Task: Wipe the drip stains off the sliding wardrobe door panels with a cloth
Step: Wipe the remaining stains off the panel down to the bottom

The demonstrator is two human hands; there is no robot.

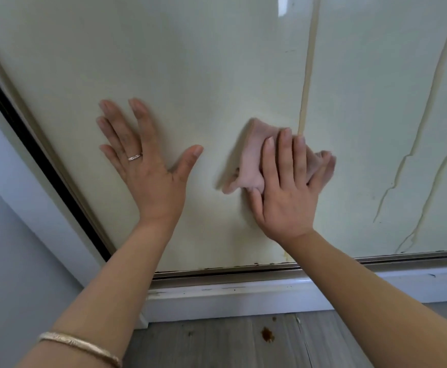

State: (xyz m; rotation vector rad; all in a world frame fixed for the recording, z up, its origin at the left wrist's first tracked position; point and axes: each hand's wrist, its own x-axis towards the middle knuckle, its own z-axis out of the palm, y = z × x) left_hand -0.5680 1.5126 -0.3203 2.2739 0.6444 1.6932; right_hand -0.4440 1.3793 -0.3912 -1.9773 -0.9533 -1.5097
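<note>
Bracing hand: the left hand [148,166] lies flat on the pale cream glossy sliding wardrobe door panel [203,62], fingers straight and spread, holding nothing; my read is it's there to steady the body and keep the door from rolling under the rubbing.
Ring and bangle: a thin silver ring [135,156] sits on one left finger, a pale gold bangle [79,347] on that forearm.
Door edge: the dark vertical frame strip [31,150] runs down far left, well apart from the work.
Cloth: a crumpled pinkish soft cloth [251,160] is pinned to the panel low down, bunched so a thick pad meets the surface.
Wiping hand: the right hand [288,187] presses it with fingers nearly straight on top; the thumb at the cloth's lower edge may be nipping it, but that I cannot tell for sure.
Streak in play: the long tan drip stain [308,75] ends right at those fingertips, hence the cloth's spot.
Waiting streaks: branching tan drip stains [429,107] further right look untouched, so plenty remains.
Floor: a brown spot [267,334] marks the grey wood-look floorboards [217,346] below the white skirting board [243,296].
</note>
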